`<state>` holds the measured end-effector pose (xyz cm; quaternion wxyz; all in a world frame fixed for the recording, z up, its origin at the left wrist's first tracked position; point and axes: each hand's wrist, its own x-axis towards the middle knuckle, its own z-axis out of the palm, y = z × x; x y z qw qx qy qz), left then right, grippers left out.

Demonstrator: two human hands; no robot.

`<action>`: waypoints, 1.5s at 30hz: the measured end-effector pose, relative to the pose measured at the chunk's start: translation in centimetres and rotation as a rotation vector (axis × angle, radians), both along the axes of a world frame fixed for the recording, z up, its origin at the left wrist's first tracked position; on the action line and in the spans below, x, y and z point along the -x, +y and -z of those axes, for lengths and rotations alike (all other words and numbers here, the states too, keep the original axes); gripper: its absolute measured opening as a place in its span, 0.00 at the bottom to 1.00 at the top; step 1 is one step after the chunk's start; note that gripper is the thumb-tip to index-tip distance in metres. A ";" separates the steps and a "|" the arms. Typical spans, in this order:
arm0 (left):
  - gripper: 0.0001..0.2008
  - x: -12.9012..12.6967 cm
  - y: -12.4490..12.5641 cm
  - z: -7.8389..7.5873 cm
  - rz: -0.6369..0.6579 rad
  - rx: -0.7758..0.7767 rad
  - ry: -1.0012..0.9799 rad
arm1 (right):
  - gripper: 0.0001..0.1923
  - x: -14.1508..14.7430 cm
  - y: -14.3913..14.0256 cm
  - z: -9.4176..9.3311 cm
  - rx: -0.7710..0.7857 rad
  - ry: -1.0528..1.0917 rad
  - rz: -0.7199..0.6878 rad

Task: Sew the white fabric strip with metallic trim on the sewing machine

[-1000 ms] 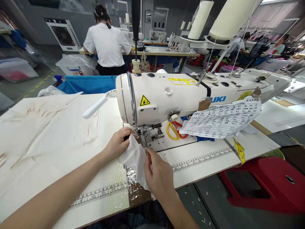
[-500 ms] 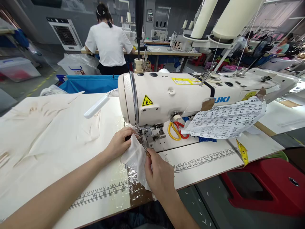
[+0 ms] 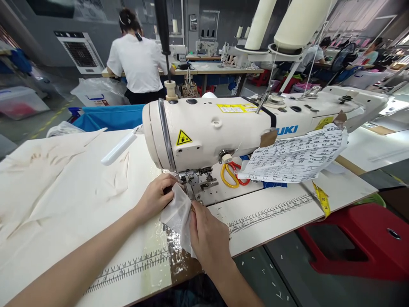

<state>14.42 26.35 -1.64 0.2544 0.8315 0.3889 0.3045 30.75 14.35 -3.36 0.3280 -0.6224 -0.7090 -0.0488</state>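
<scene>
The left hand (image 3: 156,197) is pinching white cloth (image 3: 179,213) beneath a sewing machine (image 3: 204,130) showing "UKI" in blue, near the table's (image 3: 137,230) front edge. The right hand (image 3: 209,232) is resting curled against the cloth, its grip hidden.

A grey wall (image 3: 105,32) backs the workshop ahead of me, with an air cooler (image 3: 79,51) at left. Yellow dashes (image 3: 54,115) mark the dark grey floor (image 3: 311,283) on that side; pale scraps (image 3: 263,271) litter it at right, near a red stool (image 3: 380,230). Beyond my place stretches a long bench (image 3: 220,71), a dark fan (image 3: 343,57) farther right. Bright light shows at the upper right edge.
</scene>
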 end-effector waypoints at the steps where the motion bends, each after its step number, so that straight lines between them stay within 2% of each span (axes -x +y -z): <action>1: 0.10 0.0 0.0 0.0 -0.009 0.003 0.001 | 0.17 0.0 0.0 0.0 0.011 0.000 -0.002; 7: 0.10 0.1 0.3 0.5 -0.062 0.035 -0.032 | 0.15 0.1 0.1 0.1 0.065 0.011 0.015; 17: 0.11 -0.2 0.4 0.1 -0.110 0.108 -0.015 | 0.16 -0.2 -0.1 0.1 0.000 0.086 0.013; 24: 0.11 -0.1 0.4 0.3 -0.106 0.101 -0.029 | 0.16 -0.2 0.1 0.1 0.033 0.067 0.001; 32: 0.10 0.2 0.3 0.7 -0.068 0.007 0.038 | 0.15 0.0 0.2 0.2 0.060 0.045 0.007; 41: 0.14 -0.3 0.5 1.5 -0.050 -0.253 0.256 | 0.15 0.2 0.2 -0.1 -0.012 -0.012 0.021; 45: 0.12 -0.1 0.6 1.6 -0.079 -0.236 0.218 | 0.16 0.1 0.2 -0.3 -0.017 0.010 0.024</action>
